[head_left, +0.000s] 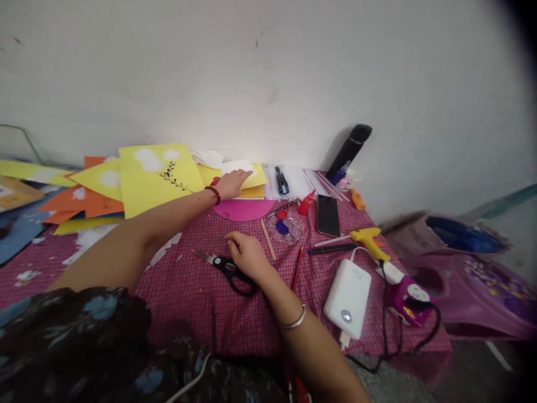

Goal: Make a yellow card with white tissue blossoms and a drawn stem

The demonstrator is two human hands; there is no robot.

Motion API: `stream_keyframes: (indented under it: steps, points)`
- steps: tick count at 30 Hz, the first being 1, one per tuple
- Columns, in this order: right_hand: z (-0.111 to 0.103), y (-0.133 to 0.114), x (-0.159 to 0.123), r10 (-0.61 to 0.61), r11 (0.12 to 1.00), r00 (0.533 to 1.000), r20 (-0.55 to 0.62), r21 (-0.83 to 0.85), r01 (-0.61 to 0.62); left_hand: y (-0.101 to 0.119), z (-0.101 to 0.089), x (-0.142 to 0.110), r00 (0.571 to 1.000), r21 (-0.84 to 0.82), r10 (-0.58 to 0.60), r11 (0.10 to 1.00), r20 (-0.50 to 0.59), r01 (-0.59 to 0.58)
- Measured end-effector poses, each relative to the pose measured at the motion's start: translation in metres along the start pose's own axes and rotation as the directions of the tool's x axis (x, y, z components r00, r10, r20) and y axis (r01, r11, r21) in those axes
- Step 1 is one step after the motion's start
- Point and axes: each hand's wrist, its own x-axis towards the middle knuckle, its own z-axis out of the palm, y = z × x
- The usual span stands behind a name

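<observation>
My left hand [232, 183] reaches to the back of the table, fingers stretched out over a white sheet [237, 165] on yellow paper [260, 174]. Just in front of it lies a round pink paper [245, 210]. A large yellow sheet [146, 190] with white cloud shapes and a dark painted sprig is left of that hand. My right hand [248, 256] rests nearer, its fingers curled in, with nothing visible in them. Beside and partly under it are black-handled scissors [229, 268], blades toward the left.
Right of the hands are a paint palette [287, 227], a wooden stick [268, 239], a red bottle [306, 202], a phone [328, 215], a yellow glue gun [367, 242], a white power bank [348, 298] and a purple socket block [411, 302] with cables. Coloured paper [100, 196] piles up left.
</observation>
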Motion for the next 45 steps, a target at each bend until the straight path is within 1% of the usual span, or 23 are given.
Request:
stream_keyframes:
  steps: [2, 4, 5, 7, 8, 10, 12, 13, 15, 17, 19, 22, 26, 29, 32, 36, 38, 40, 42, 43, 45]
  points:
    - [0.002, 0.000, -0.001, -0.017, 1.000, 1.000, 0.010, -0.003, 0.017, -0.008, -0.006, 0.001, 0.997, -0.034, -0.052, 0.998, -0.054, 0.050]
    - [0.003, 0.001, -0.001, -0.025, 1.000, 1.000, 0.015, -0.004, 0.025, -0.012, -0.012, 0.001, 0.987, -0.047, -0.063, 0.997, -0.145, 0.057]
    - [0.004, 0.001, -0.001, -0.026, 1.000, 1.000, 0.014, -0.005, 0.026, -0.014, -0.016, 0.001, 0.980, -0.042, -0.040, 0.999, -0.194, 0.032]
    - [0.004, 0.003, -0.002, -0.021, 1.000, 1.000, 0.009, -0.009, 0.021, -0.016, -0.022, 0.001, 0.966, -0.003, 0.064, 0.998, -0.249, -0.066]
    - [0.004, 0.003, -0.002, -0.019, 1.000, 1.000, 0.008, -0.011, 0.019, -0.017, -0.026, 0.002, 0.962, 0.022, 0.132, 0.991, -0.240, -0.131]
    - [0.004, 0.003, -0.002, -0.017, 1.000, 1.000, 0.011, -0.012, 0.017, -0.019, -0.031, 0.003, 0.958, 0.053, 0.240, 0.971, -0.159, -0.234]
    - [0.004, 0.003, -0.002, -0.024, 1.000, 1.000, 0.019, -0.003, 0.024, -0.020, -0.033, 0.003, 0.957, 0.071, 0.280, 0.959, -0.080, -0.275]
    - [0.003, 0.003, -0.002, -0.026, 1.000, 0.999, 0.020, 0.001, 0.026, -0.020, -0.033, 0.003, 0.957, 0.093, 0.282, 0.957, -0.062, -0.276]
    - [0.003, 0.002, -0.002, -0.023, 1.000, 1.000, 0.019, 0.004, 0.023, -0.019, -0.029, -0.002, 0.962, 0.183, 0.263, 0.952, -0.069, -0.247]
    - [0.002, 0.002, -0.002, -0.017, 1.000, 1.000, 0.011, 0.000, 0.017, -0.016, -0.024, -0.009, 0.965, 0.269, 0.246, 0.939, -0.087, -0.215]
    - [0.002, 0.002, -0.002, -0.017, 1.000, 1.000, 0.003, -0.001, 0.017, -0.013, -0.017, -0.017, 0.967, 0.324, 0.246, 0.922, -0.065, -0.213]
    - [0.002, 0.002, -0.002, -0.026, 1.000, 1.000, -0.003, -0.002, 0.026, -0.012, -0.010, -0.024, 0.968, 0.371, 0.249, 0.902, -0.028, -0.221]
    - [0.003, 0.003, -0.001, -0.021, 1.000, 1.000, 0.002, -0.012, 0.021, -0.015, -0.003, -0.024, 0.969, 0.389, 0.246, 0.897, -0.040, -0.211]
    - [0.003, 0.004, -0.001, -0.016, 1.000, 1.000, 0.006, -0.013, 0.016, -0.018, 0.001, -0.022, 0.964, 0.378, 0.263, 0.897, -0.044, -0.227]
    - [0.003, 0.004, -0.001, -0.014, 1.000, 1.000, 0.011, -0.016, 0.014, -0.022, -0.002, -0.019, 0.954, 0.393, 0.296, 0.884, -0.052, -0.253]
    - [0.003, 0.004, -0.001, -0.005, 1.000, 1.000, 0.014, -0.005, 0.005, -0.038, -0.022, -0.010, 0.952, 0.399, 0.282, 0.892, -0.121, -0.214]
    - [0.003, 0.005, -0.001, 0.002, 1.000, 1.000, 0.016, -0.012, -0.002, -0.045, -0.032, -0.005, 0.957, 0.407, 0.270, 0.890, -0.109, -0.205]
    - [0.003, 0.005, 0.000, 0.009, 1.000, 1.000, 0.020, -0.023, -0.008, -0.048, -0.037, -0.004, 0.965, 0.424, 0.235, 0.891, -0.115, -0.166]
    - [0.003, 0.005, 0.000, 0.012, 1.000, 1.000, 0.021, -0.023, -0.012, -0.045, -0.035, -0.007, 0.967, 0.433, 0.214, 0.891, -0.137, -0.136]
    - [0.003, 0.005, 0.000, 0.013, 1.000, 1.000, 0.019, -0.021, -0.012, -0.041, -0.031, -0.010, 0.965, 0.432, 0.225, 0.890, -0.132, -0.148]
    - [0.003, 0.005, -0.001, 0.012, 1.000, 1.000, 0.012, -0.014, -0.012, -0.031, -0.022, -0.018, 0.954, 0.419, 0.293, 0.875, -0.063, -0.241]
